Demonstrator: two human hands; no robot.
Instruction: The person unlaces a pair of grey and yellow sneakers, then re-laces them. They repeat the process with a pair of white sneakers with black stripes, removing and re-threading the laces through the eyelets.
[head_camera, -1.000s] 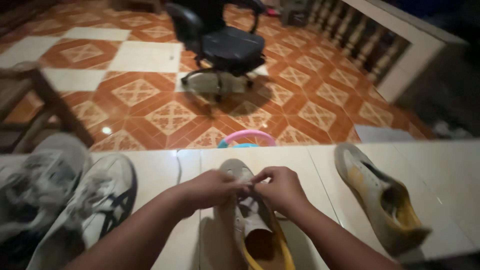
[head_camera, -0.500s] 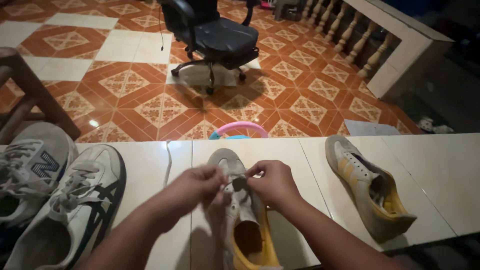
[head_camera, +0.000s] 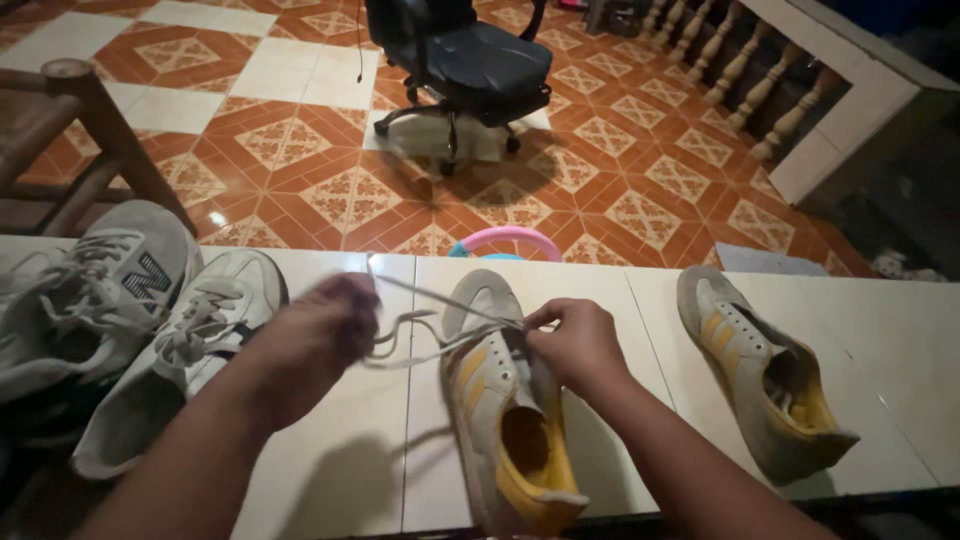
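Note:
A grey sneaker with yellow stripes and yellow lining (head_camera: 500, 400) lies on the white tiled ledge (head_camera: 350, 470) in front of me. My right hand (head_camera: 575, 345) pinches its upper near the eyelets. My left hand (head_camera: 315, 340), blurred, is out to the left, holding the white shoelace (head_camera: 430, 325), which stretches from the hand to the shoe. The matching sneaker (head_camera: 765, 375) lies apart at the right, untouched.
Two more sneakers lie at the left: a white one with dark stripes (head_camera: 175, 360) and a grey one (head_camera: 85, 300). Beyond the ledge are a pink-rimmed basin (head_camera: 505, 240), an orange patterned floor, a black office chair (head_camera: 465, 65), a wooden stool (head_camera: 70, 130) and a white balustrade (head_camera: 800, 100).
My left hand has swept left away from the shoe, pulling the lace out into a long line. My right hand stays on the shoe. The view has tilted slightly.

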